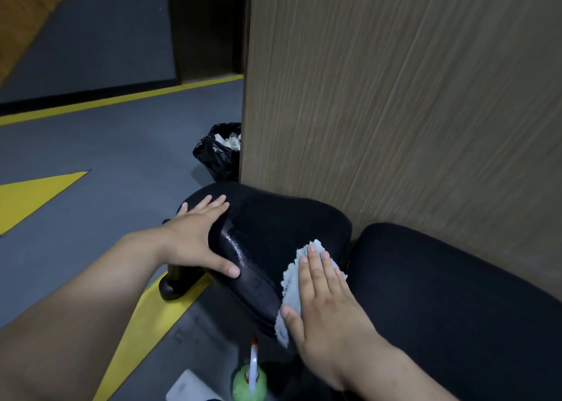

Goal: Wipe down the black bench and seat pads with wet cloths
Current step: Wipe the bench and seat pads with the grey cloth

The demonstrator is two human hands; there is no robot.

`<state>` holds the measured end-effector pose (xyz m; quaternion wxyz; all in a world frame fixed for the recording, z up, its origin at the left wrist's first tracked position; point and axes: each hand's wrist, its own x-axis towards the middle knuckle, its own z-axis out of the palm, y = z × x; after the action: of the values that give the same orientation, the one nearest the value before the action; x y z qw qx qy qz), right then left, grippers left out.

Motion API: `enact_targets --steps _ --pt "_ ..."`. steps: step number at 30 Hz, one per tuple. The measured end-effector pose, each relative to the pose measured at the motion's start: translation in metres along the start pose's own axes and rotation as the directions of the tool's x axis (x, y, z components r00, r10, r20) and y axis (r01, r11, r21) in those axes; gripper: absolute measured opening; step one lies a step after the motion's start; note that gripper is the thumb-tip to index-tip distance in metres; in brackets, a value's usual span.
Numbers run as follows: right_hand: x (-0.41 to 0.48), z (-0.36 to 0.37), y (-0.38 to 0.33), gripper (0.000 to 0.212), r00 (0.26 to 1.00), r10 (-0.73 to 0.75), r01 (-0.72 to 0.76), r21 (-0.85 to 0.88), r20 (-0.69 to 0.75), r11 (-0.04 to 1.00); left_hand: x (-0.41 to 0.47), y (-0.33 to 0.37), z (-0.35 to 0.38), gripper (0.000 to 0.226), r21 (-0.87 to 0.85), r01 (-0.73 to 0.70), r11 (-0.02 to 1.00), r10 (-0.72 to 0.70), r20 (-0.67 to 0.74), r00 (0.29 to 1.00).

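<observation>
Left hand [197,236]: laid flat, fingers spread, on seat pad [273,227] | Right hand [322,297]: pressed open-palmed on wet cloth [292,282], nothing gripped.

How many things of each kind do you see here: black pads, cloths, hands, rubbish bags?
Black padded seat pads: 2, one on the left and one on the right
Light blue wet cloths: 1
Hands: 2, left hand and right hand
Black plastic rubbish bags: 1
Total: 6

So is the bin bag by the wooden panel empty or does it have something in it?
Not empty: white crumpled material shows in the open mouth of the black bin bag. How full, cannot tell; the wooden panel hides part.
</observation>
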<state>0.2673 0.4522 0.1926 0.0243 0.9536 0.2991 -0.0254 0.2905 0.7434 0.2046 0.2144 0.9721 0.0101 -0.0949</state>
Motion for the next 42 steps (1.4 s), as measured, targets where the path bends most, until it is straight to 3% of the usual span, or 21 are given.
enact_targets --steps 2,4,12,24,32,36,42 --pt "-0.001 -0.011 -0.005 0.094 0.997 -0.065 0.066 0.021 -0.030 0.998 -0.003 0.005 -0.002 0.159 -0.002 0.032 1.000 -0.032 -0.005 0.999" --pt "-0.006 -0.019 -0.005 0.100 0.993 -0.060 0.055 0.049 0.099 0.997 -0.008 0.007 0.002 0.156 -0.009 0.054 0.998 -0.055 -0.040 0.998" --pt "-0.005 -0.013 -0.001 0.096 0.992 -0.067 0.061 0.055 0.105 0.997 -0.018 0.006 0.014 0.150 -0.040 0.114 0.993 -0.117 -0.068 0.991" --pt "0.008 -0.010 -0.016 0.085 0.997 -0.058 0.056 0.051 0.041 0.997 -0.011 -0.016 0.021 0.135 0.141 0.010 0.990 0.012 -0.158 0.987" --pt "0.048 -0.010 -0.063 0.091 0.999 -0.025 0.027 -0.055 0.036 0.998 -0.003 -0.045 0.010 0.119 -0.028 -0.102 0.994 0.091 -0.274 0.958" --pt "0.080 -0.011 -0.087 0.077 0.998 -0.008 0.015 -0.118 0.057 0.993 0.004 -0.057 0.007 0.112 -0.151 -0.148 0.977 0.083 -0.370 0.926" --pt "0.127 -0.015 -0.117 0.078 0.998 -0.018 0.028 -0.177 0.059 0.984 0.005 -0.068 0.008 0.089 -0.131 -0.165 0.977 0.099 -0.407 0.908"
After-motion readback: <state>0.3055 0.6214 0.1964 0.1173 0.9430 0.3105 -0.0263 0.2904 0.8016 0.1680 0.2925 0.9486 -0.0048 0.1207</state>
